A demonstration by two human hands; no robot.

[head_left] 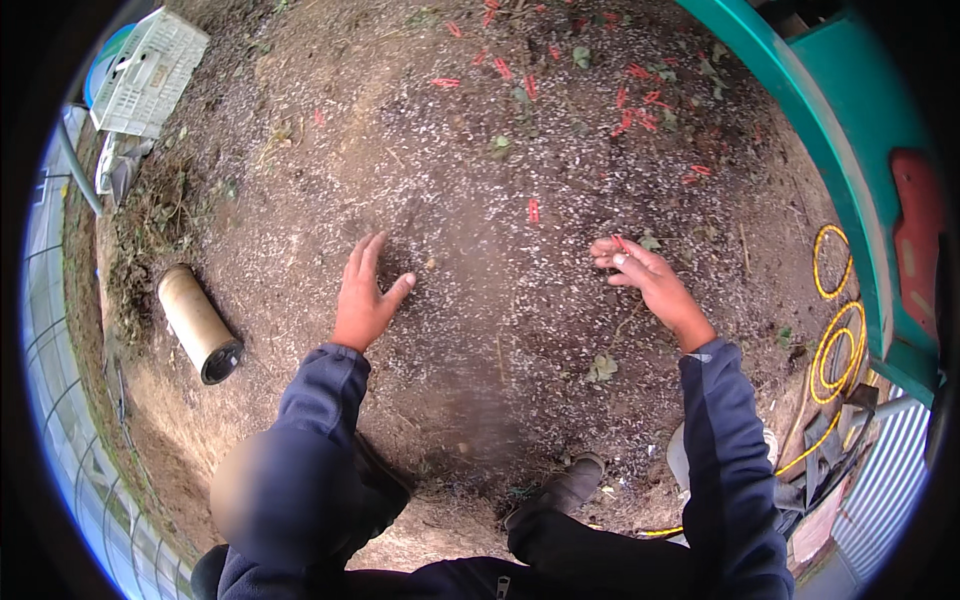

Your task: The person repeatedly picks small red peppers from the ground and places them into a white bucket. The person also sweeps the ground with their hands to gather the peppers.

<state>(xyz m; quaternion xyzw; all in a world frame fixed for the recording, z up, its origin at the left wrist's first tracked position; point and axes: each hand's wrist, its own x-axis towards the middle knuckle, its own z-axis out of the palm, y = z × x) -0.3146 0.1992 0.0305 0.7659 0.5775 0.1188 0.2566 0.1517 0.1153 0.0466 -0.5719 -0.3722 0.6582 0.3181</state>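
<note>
My left hand (370, 292) is held over the soil with its fingers apart and nothing in it. To the right, my right hand (649, 281) pinches a small red clip (620, 243) between thumb and fingers. Beyond the hands, a single red clip (533, 211) lies on the bare ground (450, 172), which is strewn with pale flecks. Several more red clips (630, 120) are scattered farther out, some in a loose group at the upper right. A wilted leaf (601, 367) lies below my right hand.
A tan cylinder (193, 319) with a dark end lies at the left. A white plastic crate (150, 73) is at the upper left. Green machinery or framework (832, 142) curves along the right, near a coiled yellow hose (836, 356). A whitish container (679, 457) is partly behind my right sleeve.
</note>
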